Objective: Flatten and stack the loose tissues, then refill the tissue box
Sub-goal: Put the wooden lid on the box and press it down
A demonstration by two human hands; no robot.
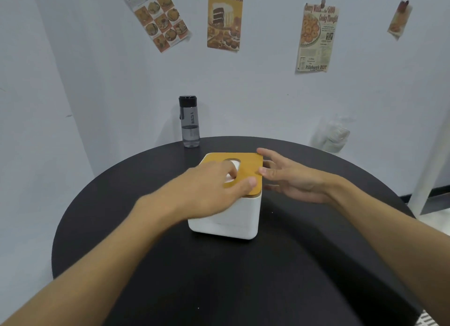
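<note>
At your twelve o'clock, the yellow poster (225, 18) read "Cookbook". At one o'clock, the newspaper-style sheet (316, 37) was headed "Cherry Winks" and "Cooky", with "Pillsbury's BEST" at its foot. At eleven o'clock, the bottle (190, 122) bore sideways lettering that looked like "I CAN".

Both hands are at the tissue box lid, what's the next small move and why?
Probably lift the wooden lid off the white box: the left hand hooks a finger through its opening, the right hand is at its right edge, and refilling needs it open.
</note>
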